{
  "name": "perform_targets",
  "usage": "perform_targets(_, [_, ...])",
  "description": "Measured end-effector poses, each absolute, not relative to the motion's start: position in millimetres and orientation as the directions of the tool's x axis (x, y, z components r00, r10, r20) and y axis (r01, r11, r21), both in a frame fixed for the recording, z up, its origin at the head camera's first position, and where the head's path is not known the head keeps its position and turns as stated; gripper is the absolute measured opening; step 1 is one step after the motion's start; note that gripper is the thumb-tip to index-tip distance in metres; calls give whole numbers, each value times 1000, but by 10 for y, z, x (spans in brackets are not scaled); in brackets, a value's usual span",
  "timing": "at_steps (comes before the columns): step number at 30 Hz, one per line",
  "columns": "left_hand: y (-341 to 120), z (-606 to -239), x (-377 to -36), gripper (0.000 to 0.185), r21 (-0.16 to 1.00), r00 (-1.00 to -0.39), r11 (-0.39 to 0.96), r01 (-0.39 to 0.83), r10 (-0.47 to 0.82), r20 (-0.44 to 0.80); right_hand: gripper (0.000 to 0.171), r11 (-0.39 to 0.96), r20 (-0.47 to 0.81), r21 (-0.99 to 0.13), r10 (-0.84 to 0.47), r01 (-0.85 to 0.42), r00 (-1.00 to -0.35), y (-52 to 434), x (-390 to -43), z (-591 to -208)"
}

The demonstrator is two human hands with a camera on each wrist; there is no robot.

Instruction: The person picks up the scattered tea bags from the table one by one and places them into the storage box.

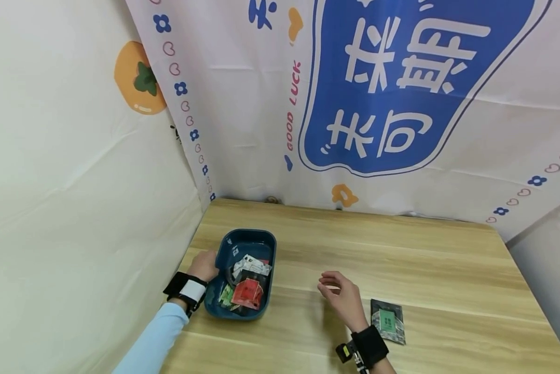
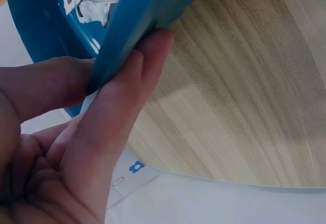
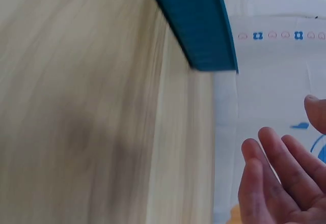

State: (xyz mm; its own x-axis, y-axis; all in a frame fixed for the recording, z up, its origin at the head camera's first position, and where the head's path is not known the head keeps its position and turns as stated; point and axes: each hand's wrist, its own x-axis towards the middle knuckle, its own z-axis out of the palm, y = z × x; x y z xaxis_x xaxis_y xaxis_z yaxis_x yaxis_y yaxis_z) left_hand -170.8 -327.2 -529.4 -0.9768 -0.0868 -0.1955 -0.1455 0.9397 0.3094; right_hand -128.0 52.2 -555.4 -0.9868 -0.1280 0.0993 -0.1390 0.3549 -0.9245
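Packets in the blue tray: labels too small to read. Right wrist view: table motion-blurred; right hand cut off at lower right of the frame.

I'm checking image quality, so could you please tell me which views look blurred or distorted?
Head view: sharp, evenly lit, wide-angle bend at the table edges. Left wrist view: blue tray rim and left hand close but clear. Right wrist view: wood grain smeared by blur, right hand soft.

One blue tray, several packets inside, one packet outside.
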Motion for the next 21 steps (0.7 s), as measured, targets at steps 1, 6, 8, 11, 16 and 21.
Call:
perform_targets(1, [-3272,-5295,-1712,7,309,-977,940,-146,-87,-196,28,365,109,-919,-122,-147,-986,573,-1266,-5570])
perform_targets(6, [-3261,-5292,-1718,7,312,-976,938,-150,-91,-196,34,487,223,-832,-147,-266,-964,938,-1306,-6105])
perform_targets(8, [-3263,-5289,-1725,7,312,-976,938,-151,-92,-195,37,543,228,-797,-138,-266,-964,1091,-1350,-6394])
perform_targets(11, [-3268,-5292,-1731,7,314,-978,938,-147,-89,-190,38,625,203,-752,-86,-212,-975,1283,-1384,-6665])
perform_targets(16, [-3280,-5313,-1708,8,317,-985,941,-117,-70,-156,44,690,90,-719,-26,-83,-996,1463,-1253,-6316])
perform_targets(21, [-3276,-5312,-1701,6,309,-988,946,-101,-59,-143,54,693,-73,-720,-24,36,-997,1631,-1066,-5772])
